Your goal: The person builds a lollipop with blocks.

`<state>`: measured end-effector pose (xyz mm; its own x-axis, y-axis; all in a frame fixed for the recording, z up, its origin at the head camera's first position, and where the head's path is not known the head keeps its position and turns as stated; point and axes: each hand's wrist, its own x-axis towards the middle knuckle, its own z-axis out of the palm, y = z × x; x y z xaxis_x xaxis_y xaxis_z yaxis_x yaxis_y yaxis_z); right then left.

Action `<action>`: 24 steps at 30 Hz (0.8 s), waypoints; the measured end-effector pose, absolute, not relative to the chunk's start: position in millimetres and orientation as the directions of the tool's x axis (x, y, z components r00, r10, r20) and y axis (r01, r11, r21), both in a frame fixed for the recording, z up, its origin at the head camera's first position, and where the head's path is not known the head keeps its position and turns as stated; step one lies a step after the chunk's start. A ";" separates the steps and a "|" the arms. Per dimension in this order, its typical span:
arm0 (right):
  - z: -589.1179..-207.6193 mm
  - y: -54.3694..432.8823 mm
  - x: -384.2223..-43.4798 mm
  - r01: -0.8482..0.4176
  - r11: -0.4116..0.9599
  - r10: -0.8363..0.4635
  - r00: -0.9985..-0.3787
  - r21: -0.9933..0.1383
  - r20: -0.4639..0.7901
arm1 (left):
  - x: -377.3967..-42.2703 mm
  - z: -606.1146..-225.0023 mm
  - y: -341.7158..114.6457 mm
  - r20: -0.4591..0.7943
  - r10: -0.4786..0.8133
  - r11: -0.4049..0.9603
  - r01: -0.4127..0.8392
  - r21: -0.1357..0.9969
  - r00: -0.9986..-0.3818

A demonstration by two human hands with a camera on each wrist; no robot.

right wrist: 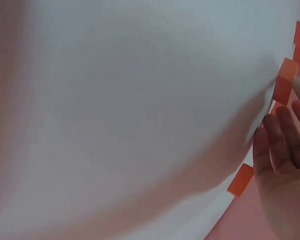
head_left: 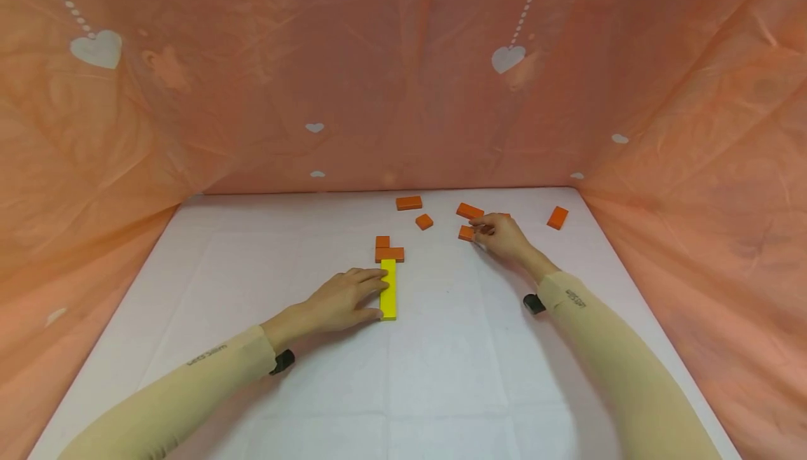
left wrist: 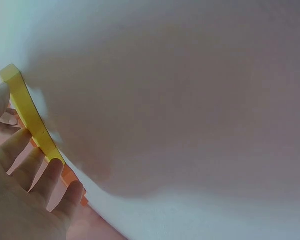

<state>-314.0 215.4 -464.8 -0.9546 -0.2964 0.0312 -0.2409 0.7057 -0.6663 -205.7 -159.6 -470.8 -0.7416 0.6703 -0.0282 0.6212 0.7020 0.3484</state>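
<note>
In the head view, a long yellow block (head_left: 389, 290) lies lengthwise on the white table. My left hand (head_left: 343, 299) rests against its left side, fingertips on its edge and thumb near its close end. The left wrist view shows the fingers spread along the yellow block (left wrist: 32, 117). Beyond its far end lie an orange block (head_left: 389, 255) set crosswise and a small orange block (head_left: 382, 241) behind it. My right hand (head_left: 502, 236) reaches to a small orange block (head_left: 466, 233), thumb and forefinger close beside it; in the right wrist view the fingers (right wrist: 275, 150) are extended and apart.
Other orange blocks lie towards the back: one rectangle (head_left: 409, 203), a small one (head_left: 424, 222), another rectangle (head_left: 469, 211), and one at the right (head_left: 557, 218). Another is partly hidden behind the right hand. Pink curtains (head_left: 391, 96) with white hearts enclose the table.
</note>
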 end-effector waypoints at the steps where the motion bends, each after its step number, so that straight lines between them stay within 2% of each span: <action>1: -465.1 214.8 -313.9 -0.244 0.707 -0.303 -0.953 -0.663 0.027 | -205.8 -470.4 -159.4 -0.030 0.670 0.703 0.620 0.348 -0.742; 10: -469.6 208.1 -315.3 -0.261 0.750 -0.310 -0.950 -0.608 0.026 | -205.9 -469.7 -158.1 -0.039 0.667 0.708 0.617 0.344 -0.744; 24: -469.1 205.8 -312.7 -0.248 0.740 -0.297 -0.954 -0.625 0.027 | -205.1 -469.0 -157.9 -0.033 0.667 0.706 0.618 0.345 -0.744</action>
<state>-312.7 205.8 -469.1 -0.9544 -0.2975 0.0266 -0.2481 0.7401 -0.6251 -205.1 -157.9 -469.0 -0.7439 0.6675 -0.0333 0.6183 0.7063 0.3446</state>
